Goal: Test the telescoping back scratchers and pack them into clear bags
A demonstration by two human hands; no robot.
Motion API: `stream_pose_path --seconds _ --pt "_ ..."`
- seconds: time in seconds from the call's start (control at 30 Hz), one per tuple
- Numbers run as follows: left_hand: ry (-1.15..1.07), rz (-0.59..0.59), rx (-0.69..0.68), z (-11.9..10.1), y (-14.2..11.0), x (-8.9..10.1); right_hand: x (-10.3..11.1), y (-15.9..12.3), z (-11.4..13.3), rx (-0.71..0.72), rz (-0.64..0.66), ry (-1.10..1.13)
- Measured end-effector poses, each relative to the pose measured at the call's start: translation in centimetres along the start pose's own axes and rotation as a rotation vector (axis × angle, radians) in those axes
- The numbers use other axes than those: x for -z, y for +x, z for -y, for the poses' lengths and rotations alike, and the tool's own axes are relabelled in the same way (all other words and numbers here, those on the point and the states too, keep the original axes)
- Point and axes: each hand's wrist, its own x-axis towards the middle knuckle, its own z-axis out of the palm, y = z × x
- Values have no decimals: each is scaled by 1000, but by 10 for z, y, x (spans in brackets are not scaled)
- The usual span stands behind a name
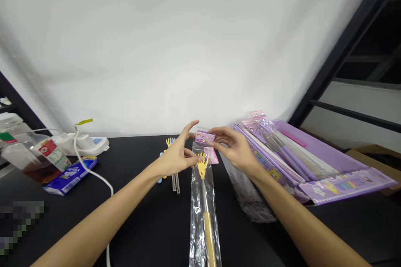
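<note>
A yellow back scratcher [202, 170] with a hand-shaped head and metal rod lies inside a long clear plastic bag [196, 208], pointing away from me. My left hand [174, 154] is at the bag's upper left edge, thumb by the scratcher's head, fingers closed on the plastic and index finger raised. Between the thumb and fingers of my right hand [233, 148] is a small purple printed card [204, 137] at the bag's top. Just below it shows a pink card [211, 155]. More back scratchers [175, 183] lie behind my left hand, partly hidden.
At right, a purple box [322, 150] holds bagged purple-handled scratchers. Clear plastic bags [250, 200] lie under my right forearm. Leftward are a white power strip [94, 145] with a cable, a blue packet [70, 177] and a bottle of dark liquid [37, 162]. A white wall stands behind.
</note>
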Motion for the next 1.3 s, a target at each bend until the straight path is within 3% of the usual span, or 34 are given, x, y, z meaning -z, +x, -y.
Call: stream_pose_path --seconds 0.3,0.47,0.7,1.03,1.3 --pt "-12 18 26 -10 -1 2 -6 -4 2 -47 46 21" --pt "-8 32 65 -10 -1 4 -9 -4 5 -26 -104 60" --pt "-36 37 100 -2 2 6 -11 -4 9 -19 -154 64" --pt "-24 16 117 1 4 5 -7 -5 12 -36 -163 43" --pt "-23 -49 135 4 6 5 -1 -4 13 -68 -97 -5"
